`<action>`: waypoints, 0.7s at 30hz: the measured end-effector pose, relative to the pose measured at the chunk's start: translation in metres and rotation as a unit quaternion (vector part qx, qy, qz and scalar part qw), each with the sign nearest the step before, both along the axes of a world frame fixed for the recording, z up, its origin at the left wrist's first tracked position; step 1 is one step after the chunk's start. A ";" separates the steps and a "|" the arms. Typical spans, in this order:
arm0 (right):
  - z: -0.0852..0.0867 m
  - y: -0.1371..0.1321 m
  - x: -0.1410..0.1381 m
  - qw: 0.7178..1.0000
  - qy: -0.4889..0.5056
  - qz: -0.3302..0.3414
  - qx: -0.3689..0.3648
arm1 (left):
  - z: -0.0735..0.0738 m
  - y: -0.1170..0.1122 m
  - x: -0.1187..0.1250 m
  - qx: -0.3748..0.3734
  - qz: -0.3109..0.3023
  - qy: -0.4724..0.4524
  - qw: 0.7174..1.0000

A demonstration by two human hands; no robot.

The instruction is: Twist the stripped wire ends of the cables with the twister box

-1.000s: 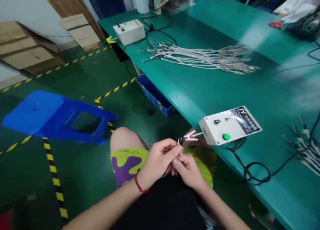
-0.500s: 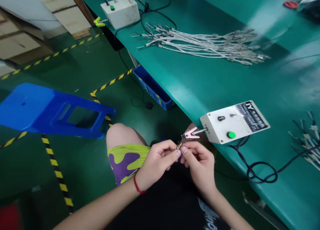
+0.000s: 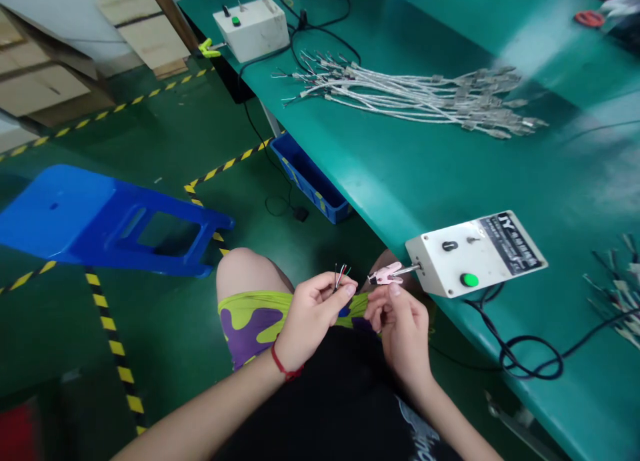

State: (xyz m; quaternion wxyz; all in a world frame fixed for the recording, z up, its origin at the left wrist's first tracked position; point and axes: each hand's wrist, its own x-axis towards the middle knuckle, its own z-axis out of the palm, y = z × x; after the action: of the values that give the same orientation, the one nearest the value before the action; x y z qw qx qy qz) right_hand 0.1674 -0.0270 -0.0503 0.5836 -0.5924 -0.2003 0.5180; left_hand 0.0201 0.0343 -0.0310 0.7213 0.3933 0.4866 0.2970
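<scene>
My left hand (image 3: 317, 307) is closed in a pinch on a cable end, whose thin wires (image 3: 341, 274) fan upward in black, white, red and green. The rest of that cable is hidden by the hand. Just to the right, my right hand (image 3: 403, 321) has loosely bent fingers, its thumb apart from the fingertips, with nothing visible in it. Its thumb tip lies right below a pink clip (image 3: 386, 274); whether they touch I cannot tell. The clip sits on a metal shaft from a white control box (image 3: 475, 254) with a green button and a knob.
The green table (image 3: 400, 167) bears a bundle of white cables (image 3: 400, 94), a second white box (image 3: 253, 31) with a yellow clip (image 3: 207, 49), and more cable ends (image 3: 620, 287) at right. A black cord (image 3: 530, 334) loops near the edge. A blue stool (image 3: 110, 214) and blue bin (image 3: 310, 177) stand left.
My hands have come apart: the right has let go of the wires and moved slightly away. The wires now stand up spread from my left hand. The pink clip has turned.
</scene>
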 end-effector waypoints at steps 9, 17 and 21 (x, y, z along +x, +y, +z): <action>0.001 0.017 0.003 0.998 0.054 -0.008 -0.019 | -0.003 0.005 0.002 -0.001 -0.040 -0.058 0.998; -0.001 0.013 0.011 0.995 0.087 -0.032 0.020 | -0.003 0.006 0.003 -0.028 -0.019 -0.046 0.998; -0.002 0.015 0.011 0.989 0.125 -0.066 0.028 | -0.002 0.006 0.004 -0.035 -0.010 -0.048 0.998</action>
State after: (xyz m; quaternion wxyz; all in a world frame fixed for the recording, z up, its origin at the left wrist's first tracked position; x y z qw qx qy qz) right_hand 0.1786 -0.0124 -0.0526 0.6537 -0.5179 -0.1005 0.5426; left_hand 0.0236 0.0408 -0.0334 0.7603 0.3578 0.4574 0.2910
